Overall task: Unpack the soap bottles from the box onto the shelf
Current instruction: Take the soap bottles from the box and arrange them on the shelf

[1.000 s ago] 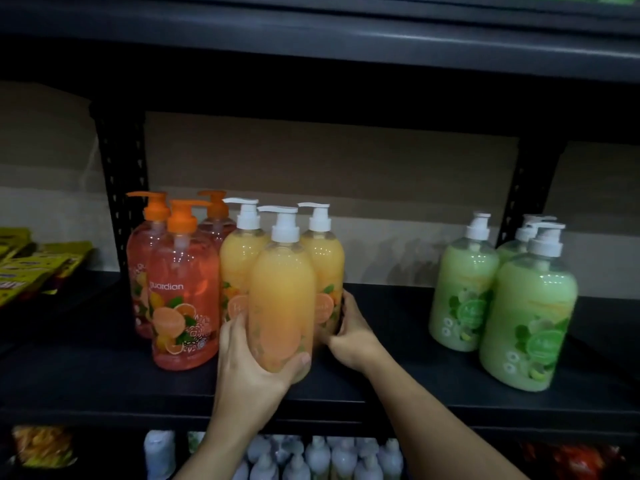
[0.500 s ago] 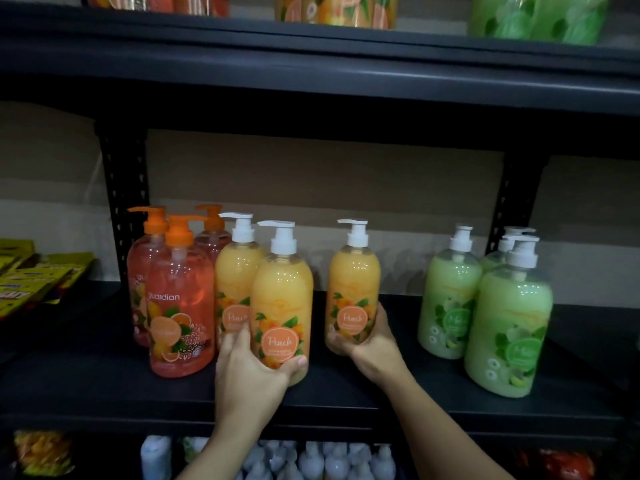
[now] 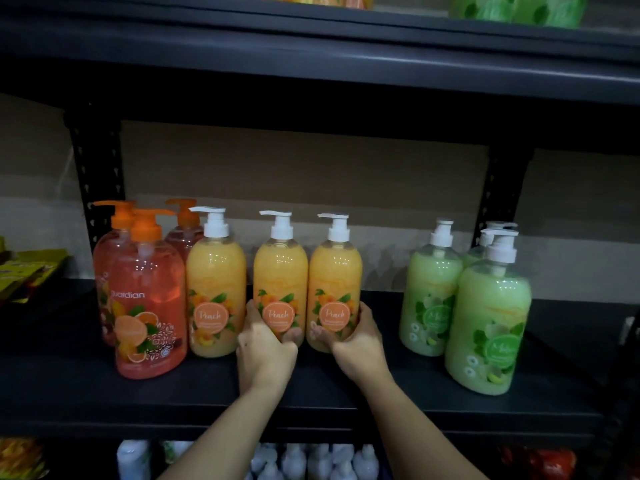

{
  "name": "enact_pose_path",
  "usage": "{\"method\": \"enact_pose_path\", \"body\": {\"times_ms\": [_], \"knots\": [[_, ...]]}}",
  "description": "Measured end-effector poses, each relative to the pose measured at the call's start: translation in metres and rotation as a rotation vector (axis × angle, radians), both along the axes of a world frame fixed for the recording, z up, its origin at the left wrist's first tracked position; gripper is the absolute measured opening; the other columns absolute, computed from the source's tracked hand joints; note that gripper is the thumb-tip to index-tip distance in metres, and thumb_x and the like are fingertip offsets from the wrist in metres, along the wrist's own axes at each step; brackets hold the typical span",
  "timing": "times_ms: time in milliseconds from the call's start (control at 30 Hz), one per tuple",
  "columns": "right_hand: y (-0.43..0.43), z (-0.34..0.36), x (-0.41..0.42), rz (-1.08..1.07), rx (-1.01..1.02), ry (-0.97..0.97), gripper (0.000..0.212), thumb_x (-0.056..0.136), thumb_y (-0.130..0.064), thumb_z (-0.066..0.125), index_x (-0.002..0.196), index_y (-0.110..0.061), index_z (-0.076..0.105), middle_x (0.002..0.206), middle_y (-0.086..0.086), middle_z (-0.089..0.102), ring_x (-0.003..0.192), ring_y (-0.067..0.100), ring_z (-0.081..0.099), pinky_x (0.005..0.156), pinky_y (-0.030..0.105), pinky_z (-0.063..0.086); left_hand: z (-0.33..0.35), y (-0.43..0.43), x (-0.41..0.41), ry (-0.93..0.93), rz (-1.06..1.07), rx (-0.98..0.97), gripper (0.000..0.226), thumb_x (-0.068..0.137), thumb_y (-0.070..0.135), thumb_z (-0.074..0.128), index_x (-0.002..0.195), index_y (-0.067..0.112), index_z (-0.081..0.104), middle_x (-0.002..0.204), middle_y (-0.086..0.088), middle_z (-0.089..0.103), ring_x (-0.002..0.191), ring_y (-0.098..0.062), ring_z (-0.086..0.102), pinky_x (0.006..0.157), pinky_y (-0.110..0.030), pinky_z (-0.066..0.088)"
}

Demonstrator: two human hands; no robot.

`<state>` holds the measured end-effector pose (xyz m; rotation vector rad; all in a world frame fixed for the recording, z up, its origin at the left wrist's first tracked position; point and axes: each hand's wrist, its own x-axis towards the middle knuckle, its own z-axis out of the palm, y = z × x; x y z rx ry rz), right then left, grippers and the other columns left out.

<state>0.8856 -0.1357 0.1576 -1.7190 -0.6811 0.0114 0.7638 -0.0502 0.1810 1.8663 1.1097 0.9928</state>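
Three yellow peach soap bottles with white pumps stand in a row on the black shelf (image 3: pixel 346 396). My left hand (image 3: pixel 265 351) grips the base of the middle peach bottle (image 3: pixel 280 271). My right hand (image 3: pixel 356 344) grips the base of the right peach bottle (image 3: pixel 335 275). The left peach bottle (image 3: pixel 216 271) stands free beside them, labels facing me. No box is in view.
Three orange-red bottles (image 3: pixel 149 299) stand at the left, three green bottles (image 3: pixel 488 323) at the right. Yellow packets (image 3: pixel 24 275) lie on the far left shelf. White bottles (image 3: pixel 294 460) fill the shelf below; more bottles stand on the shelf above.
Both hands have pushed their peach bottles back and together, into a row with the third. The labels of the two gripped bottles now face front. The camera has moved closer.
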Motion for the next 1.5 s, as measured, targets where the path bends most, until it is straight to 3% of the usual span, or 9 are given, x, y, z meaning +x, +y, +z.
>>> {"method": "enact_pose_path", "body": {"times_ms": [133, 300, 433, 600, 833, 900, 967, 1067, 1500], "knots": [[0.002, 0.001, 0.0, 0.023, -0.013, -0.013, 0.077, 0.068, -0.038, 0.088, 0.132, -0.026, 0.046, 0.118, -0.01, 0.059, 0.096, 0.002, 0.057, 0.071, 0.004, 0.039, -0.003, 0.007, 0.002, -0.015, -0.026, -0.017, 0.087, 0.078, 0.029, 0.077, 0.147, 0.029, 0.025, 0.12, -0.015, 0.06, 0.107, -0.038, 0.059, 0.084, -0.043, 0.053], [0.005, 0.0, 0.0, 0.018, -0.028, -0.015, 0.073, 0.063, -0.046, 0.088, 0.123, -0.03, 0.05, 0.115, -0.012, 0.064, 0.099, 0.005, 0.062, 0.086, 0.025, 0.053, -0.004, 0.006, 0.0, -0.044, -0.022, -0.044, 0.084, 0.08, 0.032, 0.076, 0.149, 0.029, 0.028, 0.119, -0.013, 0.061, 0.108, -0.037, 0.059, 0.085, -0.04, 0.051], [0.008, -0.004, 0.002, 0.0, -0.048, -0.067, 0.077, 0.057, -0.055, 0.088, 0.12, -0.033, 0.05, 0.11, -0.012, 0.066, 0.098, 0.006, 0.065, 0.084, 0.032, 0.058, -0.007, 0.004, -0.001, -0.076, 0.002, -0.069, 0.051, 0.08, 0.034, 0.076, 0.122, 0.022, 0.051, 0.11, -0.013, 0.063, 0.101, -0.037, 0.061, 0.076, -0.038, 0.05], [0.003, -0.002, -0.001, 0.009, -0.062, -0.026, 0.073, 0.062, -0.046, 0.089, 0.118, -0.04, 0.044, 0.11, -0.014, 0.064, 0.096, 0.004, 0.064, 0.079, 0.022, 0.054, -0.011, 0.007, 0.001, -0.082, 0.001, -0.071, 0.063, 0.072, 0.042, 0.081, 0.124, 0.025, 0.051, 0.106, -0.008, 0.065, 0.096, -0.033, 0.063, 0.07, -0.037, 0.053], [-0.001, 0.008, -0.004, 0.032, -0.111, -0.04, 0.031, 0.069, -0.023, 0.087, 0.074, -0.029, 0.057, 0.071, -0.018, 0.066, 0.066, -0.007, 0.063, 0.058, 0.007, 0.047, -0.008, 0.007, 0.001, -0.071, 0.018, -0.11, 0.058, 0.072, 0.036, 0.082, 0.12, 0.025, 0.051, 0.104, -0.008, 0.065, 0.093, -0.032, 0.062, 0.062, -0.032, 0.044], [0.006, 0.001, 0.001, -0.01, -0.145, -0.053, 0.034, 0.064, -0.038, 0.087, 0.087, -0.027, 0.064, 0.082, -0.014, 0.071, 0.074, -0.005, 0.067, 0.068, 0.019, 0.057, -0.009, 0.008, 0.003, -0.06, 0.017, -0.105, 0.063, 0.073, 0.036, 0.081, 0.126, 0.024, 0.05, 0.109, -0.009, 0.065, 0.097, -0.034, 0.062, 0.063, -0.032, 0.043], [0.015, -0.009, 0.008, -0.023, -0.172, -0.057, 0.06, 0.056, -0.056, 0.083, 0.105, -0.03, 0.062, 0.097, -0.014, 0.07, 0.086, 0.001, 0.068, 0.076, 0.031, 0.06, -0.009, 0.009, 0.004, -0.061, 0.016, -0.096, 0.065, 0.072, 0.038, 0.081, 0.127, 0.024, 0.05, 0.11, -0.009, 0.065, 0.099, -0.034, 0.062, 0.064, -0.032, 0.044], [0.022, -0.019, 0.016, -0.036, -0.193, -0.051, 0.079, 0.051, -0.065, 0.082, 0.117, -0.031, 0.055, 0.106, -0.014, 0.067, 0.094, 0.005, 0.066, 0.08, 0.033, 0.059, -0.01, 0.01, 0.005, -0.066, 0.016, -0.088, 0.065, 0.07, 0.04, 0.082, 0.125, 0.024, 0.05, 0.109, -0.009, 0.066, 0.098, -0.034, 0.063, 0.065, -0.032, 0.044], [0.021, -0.018, 0.016, -0.042, -0.174, -0.033, 0.077, 0.051, -0.062, 0.081, 0.116, -0.03, 0.054, 0.107, -0.011, 0.066, 0.092, 0.006, 0.066, 0.08, 0.032, 0.059, -0.016, 0.016, 0.009, -0.061, 0.037, -0.121, 0.078, 0.069, 0.038, 0.085, 0.138, 0.024, 0.05, 0.114, -0.01, 0.066, 0.1, -0.034, 0.064, 0.067, -0.034, 0.05]]}}
